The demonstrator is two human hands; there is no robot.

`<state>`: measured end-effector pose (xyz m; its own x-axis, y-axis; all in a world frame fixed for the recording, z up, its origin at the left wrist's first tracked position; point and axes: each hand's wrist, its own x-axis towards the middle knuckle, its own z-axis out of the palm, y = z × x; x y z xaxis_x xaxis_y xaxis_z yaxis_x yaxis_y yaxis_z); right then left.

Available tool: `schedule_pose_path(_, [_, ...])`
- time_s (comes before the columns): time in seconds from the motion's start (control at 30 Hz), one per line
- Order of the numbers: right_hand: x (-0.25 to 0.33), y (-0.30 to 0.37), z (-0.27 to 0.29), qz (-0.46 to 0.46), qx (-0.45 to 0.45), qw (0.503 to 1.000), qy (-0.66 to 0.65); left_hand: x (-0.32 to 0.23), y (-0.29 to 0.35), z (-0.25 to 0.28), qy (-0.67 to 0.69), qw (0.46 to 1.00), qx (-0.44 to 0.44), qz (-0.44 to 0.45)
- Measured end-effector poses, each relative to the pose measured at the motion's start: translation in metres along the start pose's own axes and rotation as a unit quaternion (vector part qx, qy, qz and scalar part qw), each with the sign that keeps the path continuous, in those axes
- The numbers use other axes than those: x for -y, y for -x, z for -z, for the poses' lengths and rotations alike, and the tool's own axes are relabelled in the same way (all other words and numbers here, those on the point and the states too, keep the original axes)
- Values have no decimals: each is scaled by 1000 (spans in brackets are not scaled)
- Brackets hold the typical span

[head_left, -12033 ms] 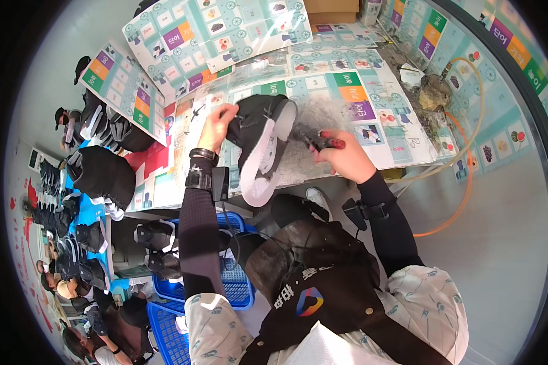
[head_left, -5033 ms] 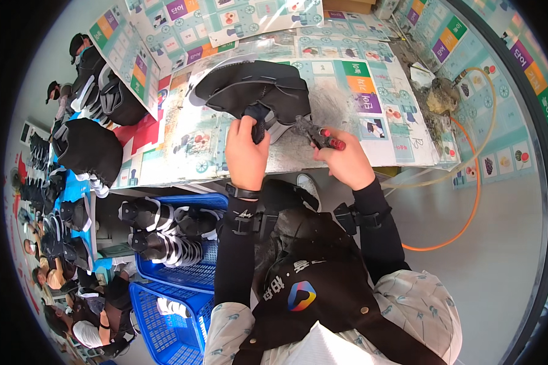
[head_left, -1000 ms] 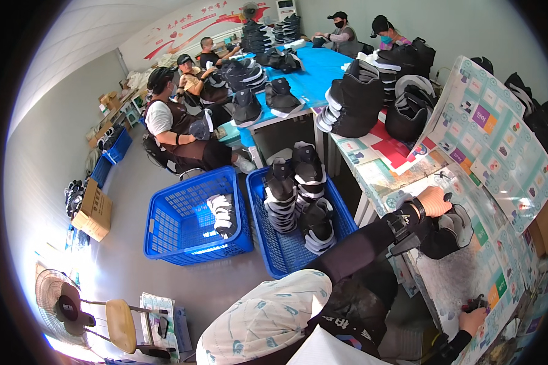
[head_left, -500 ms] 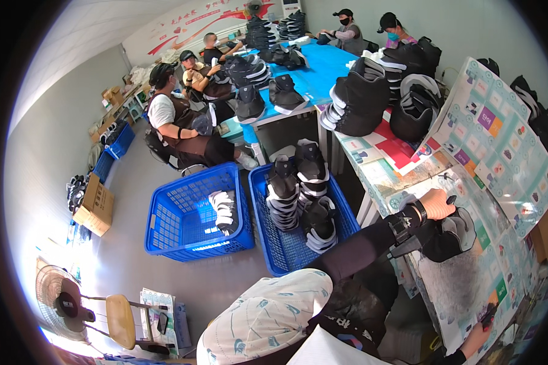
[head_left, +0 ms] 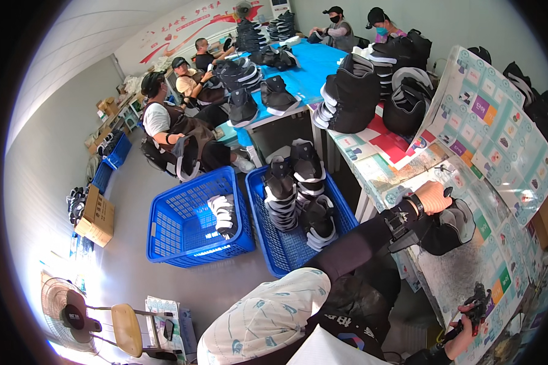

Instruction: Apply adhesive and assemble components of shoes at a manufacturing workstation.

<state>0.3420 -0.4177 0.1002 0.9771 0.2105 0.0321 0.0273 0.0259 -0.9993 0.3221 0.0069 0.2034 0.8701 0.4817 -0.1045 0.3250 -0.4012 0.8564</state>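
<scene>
My left hand, in a black sleeve with a band at the wrist, is closed on a black and grey shoe upper over the bench at right. The upper's pale lining faces the right side. Closer to the lower right edge, my right hand grips a black gun-shaped tool with red parts. The tool points up and stays apart from the upper. Part of the right hand's fingers is hidden behind its handle.
The bench bears patterned sheets and a dark smudged patch. A propped patterned board stands behind. Stacked black uppers sit at the bench's far end. Two blue baskets with uppers stand on the floor at left. Several people work around a blue table.
My right hand has raised and turned the tool, so more of it shows. My left hand keeps its hold on the upper. A seated co-worker at left has lowered a dark shoe upper.
</scene>
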Motion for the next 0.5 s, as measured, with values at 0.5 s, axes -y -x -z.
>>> schedule_pose_path(0.5, [27, 22, -26, 23, 7, 1000, -5, -23, 6, -17, -42, 981, -175, -78])
